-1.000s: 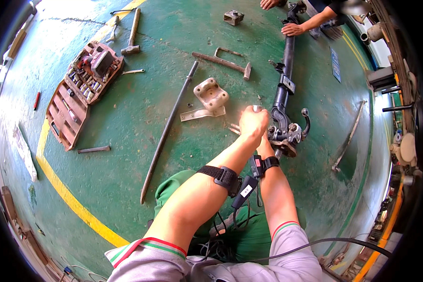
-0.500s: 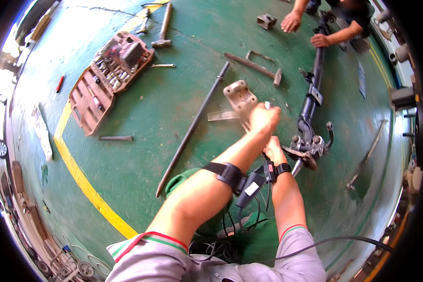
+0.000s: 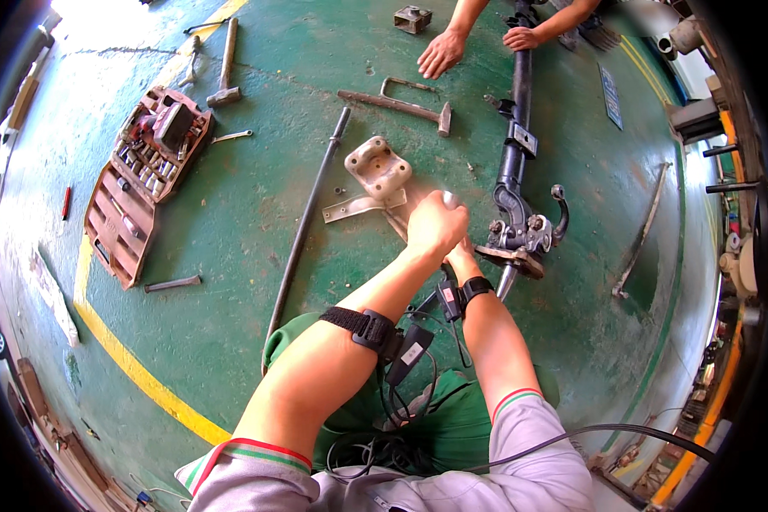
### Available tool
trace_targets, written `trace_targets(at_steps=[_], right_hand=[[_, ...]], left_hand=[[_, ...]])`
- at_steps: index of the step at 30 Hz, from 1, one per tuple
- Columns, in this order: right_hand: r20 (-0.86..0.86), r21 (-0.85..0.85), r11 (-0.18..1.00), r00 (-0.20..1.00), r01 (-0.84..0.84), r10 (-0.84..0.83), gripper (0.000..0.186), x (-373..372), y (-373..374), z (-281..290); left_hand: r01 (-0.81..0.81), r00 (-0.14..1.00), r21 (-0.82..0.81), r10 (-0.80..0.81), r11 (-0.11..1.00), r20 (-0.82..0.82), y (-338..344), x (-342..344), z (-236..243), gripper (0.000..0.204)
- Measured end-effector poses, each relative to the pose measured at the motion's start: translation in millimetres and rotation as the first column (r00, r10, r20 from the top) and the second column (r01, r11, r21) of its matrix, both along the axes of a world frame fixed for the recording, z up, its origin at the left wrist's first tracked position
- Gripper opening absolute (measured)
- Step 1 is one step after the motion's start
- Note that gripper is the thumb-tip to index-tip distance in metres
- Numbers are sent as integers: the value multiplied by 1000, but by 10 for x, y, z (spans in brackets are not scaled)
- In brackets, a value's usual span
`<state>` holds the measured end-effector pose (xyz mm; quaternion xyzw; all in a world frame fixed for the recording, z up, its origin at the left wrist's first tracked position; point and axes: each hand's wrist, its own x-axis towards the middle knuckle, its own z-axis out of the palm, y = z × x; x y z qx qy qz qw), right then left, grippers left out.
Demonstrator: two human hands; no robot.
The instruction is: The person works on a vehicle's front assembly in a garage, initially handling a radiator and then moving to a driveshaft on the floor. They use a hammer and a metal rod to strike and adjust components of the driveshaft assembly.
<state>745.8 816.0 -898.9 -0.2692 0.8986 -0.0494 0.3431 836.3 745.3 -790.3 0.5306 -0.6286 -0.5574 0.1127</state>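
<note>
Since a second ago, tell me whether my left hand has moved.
No: the left hand stays just right of the grey bracket.

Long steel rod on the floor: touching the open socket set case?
Apart. The head view shows the long steel rod lying diagonally with a wide strip of bare green floor between it and the socket set case.

Left hand (image 3: 435,226) closed over a pale rounded piece, stacked above the right hand (image 3: 462,253), just beside the steering column assembly (image 3: 517,171) on the green floor (image 3: 247,213); bracket (image 3: 377,168), long rod (image 3: 305,230) and open socket case (image 3: 141,183) to the left.
</note>
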Motion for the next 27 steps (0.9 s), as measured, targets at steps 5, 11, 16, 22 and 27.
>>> trace_targets(at_steps=[5,11,16,22,27], right_hand=[[-75,-104,994,997,-23,15,30,1,58,-161],[-93,-177,984,994,34,-51,26,4,127,-396],[244,-147,988,970,55,-18,26,-356,218,-624],[297,-189,978,955,86,-27,24,-301,128,-236],[-70,23,982,980,-188,189,26,-129,328,-346]], left_hand=[[6,1000,-37,-5,999,19,20,5,-6,32],[300,945,-137,-275,944,176,-1,47,-109,39],[765,561,101,-735,636,381,-326,226,82,29],[662,478,159,-576,733,663,-275,279,267,35],[708,424,190,-625,680,656,-219,298,396,29]])
